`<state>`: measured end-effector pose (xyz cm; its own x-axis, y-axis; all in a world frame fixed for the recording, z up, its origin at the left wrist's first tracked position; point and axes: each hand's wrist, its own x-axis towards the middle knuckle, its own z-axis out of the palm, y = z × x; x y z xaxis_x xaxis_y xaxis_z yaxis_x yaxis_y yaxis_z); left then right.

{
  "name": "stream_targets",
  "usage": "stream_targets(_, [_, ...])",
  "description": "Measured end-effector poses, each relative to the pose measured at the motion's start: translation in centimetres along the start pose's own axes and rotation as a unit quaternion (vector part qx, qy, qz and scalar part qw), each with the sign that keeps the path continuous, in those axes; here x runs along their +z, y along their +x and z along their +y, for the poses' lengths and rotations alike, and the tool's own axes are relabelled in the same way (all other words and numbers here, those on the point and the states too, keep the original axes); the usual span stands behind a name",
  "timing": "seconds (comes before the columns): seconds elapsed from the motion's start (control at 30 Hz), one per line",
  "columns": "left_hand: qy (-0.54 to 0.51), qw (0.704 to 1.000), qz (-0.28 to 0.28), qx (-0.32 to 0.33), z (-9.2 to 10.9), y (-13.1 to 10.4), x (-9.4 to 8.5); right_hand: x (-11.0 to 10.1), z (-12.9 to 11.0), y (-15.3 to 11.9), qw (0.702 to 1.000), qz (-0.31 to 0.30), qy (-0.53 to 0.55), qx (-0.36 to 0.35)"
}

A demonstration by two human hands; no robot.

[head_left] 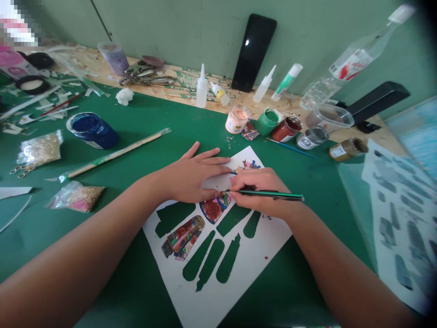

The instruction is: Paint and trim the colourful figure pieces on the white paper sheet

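Note:
A white paper sheet [239, 269] with several cut-out openings lies turned at an angle on the green mat. My left hand [191, 175] rests flat across its upper left part, fingers spread. In my right hand [261, 189] is a slim green pen [276, 195], pinched near its point, which meets a colourfully painted figure [213, 209] just beside my left thumb. Another painted figure [186, 237] sits lower left on the sheet. Beyond my right knuckles a third coloured figure [247, 166] is partly hidden.
Open paint jars [269, 121] line the back right, with a thin blue brush [295, 149] before them. At left are a dark blue paint jar [97, 132], a wrapped stick [116, 155] and small bags [77, 196]. A phone [254, 52] leans on the wall. Stencil sheets [403, 214] lie at right.

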<state>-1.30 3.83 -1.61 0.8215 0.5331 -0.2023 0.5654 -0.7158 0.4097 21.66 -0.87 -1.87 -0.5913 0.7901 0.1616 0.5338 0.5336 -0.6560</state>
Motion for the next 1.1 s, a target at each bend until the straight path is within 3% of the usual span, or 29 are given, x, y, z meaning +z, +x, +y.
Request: stream_targets(1.1, [-0.001,1.000,0.003,0.007,-0.28,0.01,0.18,0.51,-0.53,-0.80,0.998,0.035,-0.009,0.046])
